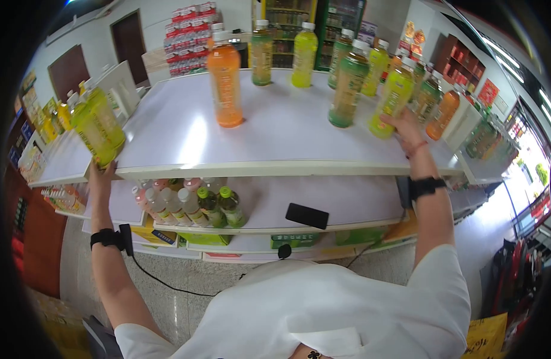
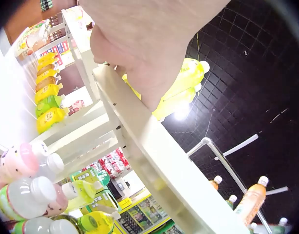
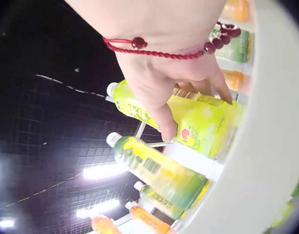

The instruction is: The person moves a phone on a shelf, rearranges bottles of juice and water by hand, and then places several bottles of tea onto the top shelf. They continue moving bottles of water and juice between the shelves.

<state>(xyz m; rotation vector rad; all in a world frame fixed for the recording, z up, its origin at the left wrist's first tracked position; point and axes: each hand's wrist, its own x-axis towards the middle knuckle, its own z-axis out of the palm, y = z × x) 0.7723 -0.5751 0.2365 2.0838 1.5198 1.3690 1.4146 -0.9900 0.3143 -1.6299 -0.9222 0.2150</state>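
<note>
My right hand grips a yellow-green drink bottle low on its side, at the right of the white shelf top. In the right wrist view the thumb lies along the bottle's label, and the fingers pass round the other side. The bottle stands upright with its base at the shelf. My left hand is at the front edge on the left, right at the base of two yellow-green bottles standing side by side. Its fingertips are partly hidden in the left wrist view, and I cannot tell whether they hold a bottle.
An orange bottle stands mid-shelf, with a green-tea bottle and several others behind and to the right. On the lower shelf are several bottles and a black phone. A cable hangs from the left wrist.
</note>
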